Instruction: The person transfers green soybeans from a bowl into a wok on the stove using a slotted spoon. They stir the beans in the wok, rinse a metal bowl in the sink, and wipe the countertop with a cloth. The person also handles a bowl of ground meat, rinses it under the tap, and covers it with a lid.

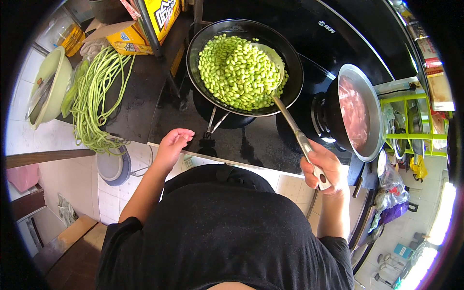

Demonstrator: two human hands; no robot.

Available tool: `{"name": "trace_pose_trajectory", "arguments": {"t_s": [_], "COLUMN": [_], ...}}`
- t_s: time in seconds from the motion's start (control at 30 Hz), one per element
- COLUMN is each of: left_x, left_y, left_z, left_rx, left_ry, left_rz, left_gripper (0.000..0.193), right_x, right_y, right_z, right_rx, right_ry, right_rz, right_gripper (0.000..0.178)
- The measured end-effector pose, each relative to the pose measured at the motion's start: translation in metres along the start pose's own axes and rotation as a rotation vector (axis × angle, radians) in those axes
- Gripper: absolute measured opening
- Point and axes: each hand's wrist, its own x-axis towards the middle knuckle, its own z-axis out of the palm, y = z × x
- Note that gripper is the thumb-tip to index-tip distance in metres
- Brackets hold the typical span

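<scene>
My right hand [323, 166] is wrapped round the metal handle of a long spatula [300, 137]. The spatula slants up and left into a black wok [296, 99]. Its broad head rests among shelled green beans [232, 72], which partly cover it. The beans lie heaped across the middle of the wok. Near the counter's front edge, left of the wok, my left hand [175, 145] is held with nothing in it. Its fingers are loosely bent and apart from anything else.
Right of the wok, a metal basin [379, 130] holds pinkish meat slices [354, 111] in liquid. Long green beans [99, 96] hang over the counter edge at left, beside a pale green bowl [55, 92]. A green rack [411, 118] stands far right. A round lidded bin [112, 166] is below.
</scene>
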Motion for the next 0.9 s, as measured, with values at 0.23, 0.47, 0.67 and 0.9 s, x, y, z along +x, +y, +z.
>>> {"name": "trace_pose_trajectory", "arguments": {"t_s": [0.23, 0.47, 0.67, 0.9], "left_x": [-0.002, -0.005, -0.013, -0.022], "left_y": [0.002, 0.002, 0.002, -0.005], "left_z": [0.001, -0.002, -0.007, -0.013], "left_rx": [0.024, 0.009, 0.011, -0.02], "left_ry": [-0.01, -0.004, 0.035, 0.086], "left_rz": [-0.004, 0.002, 0.012, -0.008], "left_gripper": [0.023, 0.023, 0.023, 0.023], "right_x": [-0.002, 0.022, 0.067, 0.093], "right_y": [0.003, -0.005, -0.011, -0.017], "right_z": [0.018, 0.037, 0.013, -0.011], "right_rx": [-0.215, -0.392, -0.709, -0.698], "right_ry": [0.097, 0.152, 0.351, 0.328], "right_rz": [-0.154, -0.282, -0.466, -0.355], "right_gripper": [0.049, 0.048, 0.053, 0.045]}}
